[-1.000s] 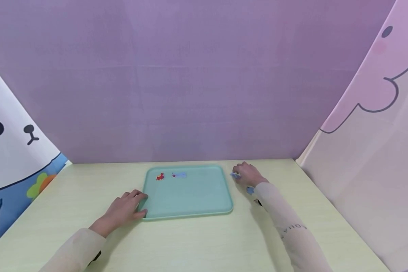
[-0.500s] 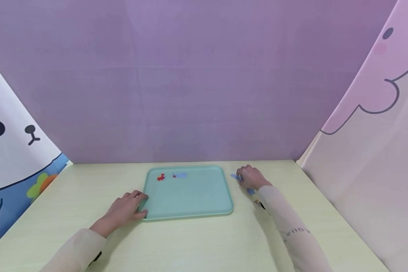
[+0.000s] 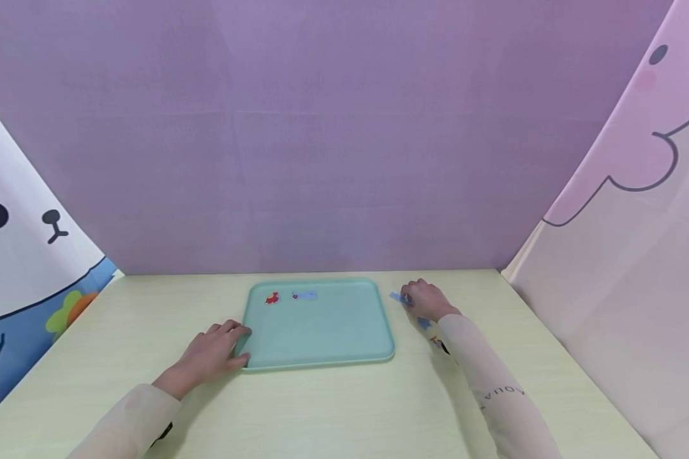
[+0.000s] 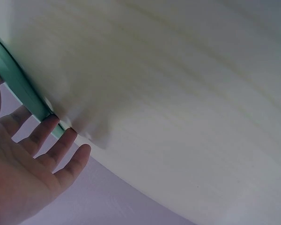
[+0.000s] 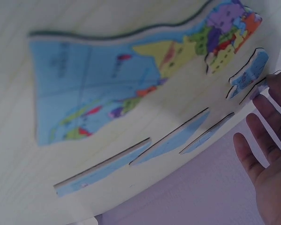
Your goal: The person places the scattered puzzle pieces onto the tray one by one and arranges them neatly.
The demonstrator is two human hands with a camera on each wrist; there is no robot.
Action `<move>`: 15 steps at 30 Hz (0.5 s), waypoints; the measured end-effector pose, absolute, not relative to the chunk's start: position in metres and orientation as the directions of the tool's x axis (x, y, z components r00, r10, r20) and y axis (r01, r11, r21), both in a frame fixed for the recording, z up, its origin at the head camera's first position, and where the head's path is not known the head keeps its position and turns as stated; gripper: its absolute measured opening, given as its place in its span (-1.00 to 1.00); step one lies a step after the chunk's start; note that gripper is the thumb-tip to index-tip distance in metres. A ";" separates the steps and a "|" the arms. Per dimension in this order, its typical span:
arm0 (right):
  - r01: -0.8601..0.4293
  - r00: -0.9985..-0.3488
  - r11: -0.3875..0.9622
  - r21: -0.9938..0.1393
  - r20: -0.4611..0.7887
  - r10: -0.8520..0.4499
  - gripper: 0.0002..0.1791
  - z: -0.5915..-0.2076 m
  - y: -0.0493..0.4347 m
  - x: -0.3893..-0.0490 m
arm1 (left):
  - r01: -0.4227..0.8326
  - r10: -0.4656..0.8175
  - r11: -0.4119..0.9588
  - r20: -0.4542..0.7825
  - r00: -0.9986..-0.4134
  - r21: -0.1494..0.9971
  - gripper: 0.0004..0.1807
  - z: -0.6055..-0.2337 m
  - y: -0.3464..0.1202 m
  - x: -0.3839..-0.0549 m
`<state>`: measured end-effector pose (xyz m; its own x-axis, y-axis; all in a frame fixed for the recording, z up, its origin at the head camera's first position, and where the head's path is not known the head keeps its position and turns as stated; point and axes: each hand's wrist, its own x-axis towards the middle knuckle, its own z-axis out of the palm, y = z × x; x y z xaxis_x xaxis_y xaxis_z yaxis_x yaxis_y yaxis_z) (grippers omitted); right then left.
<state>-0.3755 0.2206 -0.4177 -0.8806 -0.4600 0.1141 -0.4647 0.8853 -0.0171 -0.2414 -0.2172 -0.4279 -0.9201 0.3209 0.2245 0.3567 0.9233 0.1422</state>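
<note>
My left hand (image 3: 208,354) rests at the near left corner of a mint-green tray (image 3: 327,331), fingers spread along its rim. In the left wrist view its fingertips touch the tray's edge (image 4: 18,77). Right of the tray, my right hand (image 3: 427,301) bends down to the table. Its thumb and index finger pinch a small blue map puzzle piece (image 5: 258,90), largely hidden by the fingers. Beside it lies another blue piece (image 5: 250,72). On the tray lie a small red piece (image 3: 272,298) and a light-blue piece (image 3: 307,296).
More map puzzle pieces lie under the right forearm: a large blue and multicoloured one (image 5: 103,65) and several narrow blue strips (image 5: 173,136). A purple cloth (image 3: 321,159) stands behind the pale wooden table (image 3: 298,414), with printed cloths at both sides.
My right hand has drawn slightly right and back toward me, its fingers closing in at the blue piece. The left hand and tray stay put.
</note>
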 end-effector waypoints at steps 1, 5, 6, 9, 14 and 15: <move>-0.465 -0.880 0.885 -0.018 0.114 -0.460 -0.82 -0.418 0.221 -0.375 | 0.356 0.321 0.923 0.225 -0.920 0.142 -0.52 -0.428 -0.217 -0.241; -0.462 -0.883 0.887 -0.024 0.111 -0.457 -0.81 -0.418 0.220 -0.375 | 0.353 0.319 0.924 0.218 -0.922 0.144 -0.52 -0.428 -0.217 -0.241; -0.463 -0.882 0.886 -0.026 0.111 -0.457 -0.81 -0.418 0.220 -0.375 | 0.351 0.317 0.925 0.215 -0.924 0.144 -0.51 -0.428 -0.217 -0.241; -0.468 -0.879 0.884 -0.024 0.113 -0.462 -0.80 -0.418 0.220 -0.375 | 0.349 0.316 0.925 0.207 -0.926 0.148 -0.51 -0.427 -0.217 -0.241; -0.475 -0.874 0.880 -0.008 0.117 -0.471 -0.81 -0.420 0.219 -0.377 | 0.347 0.315 0.926 0.201 -0.927 0.149 -0.50 -0.427 -0.217 -0.240; -0.478 -0.872 0.878 -0.004 0.120 -0.474 -0.81 -0.420 0.218 -0.377 | 0.346 0.315 0.926 0.200 -0.928 0.148 -0.50 -0.427 -0.217 -0.240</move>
<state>-0.3768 0.2184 -0.4199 -0.8721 -0.4744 0.1203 -0.4782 0.8782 -0.0037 -0.2404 -0.2166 -0.4273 -0.9279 0.3148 0.1998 0.3462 0.9264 0.1483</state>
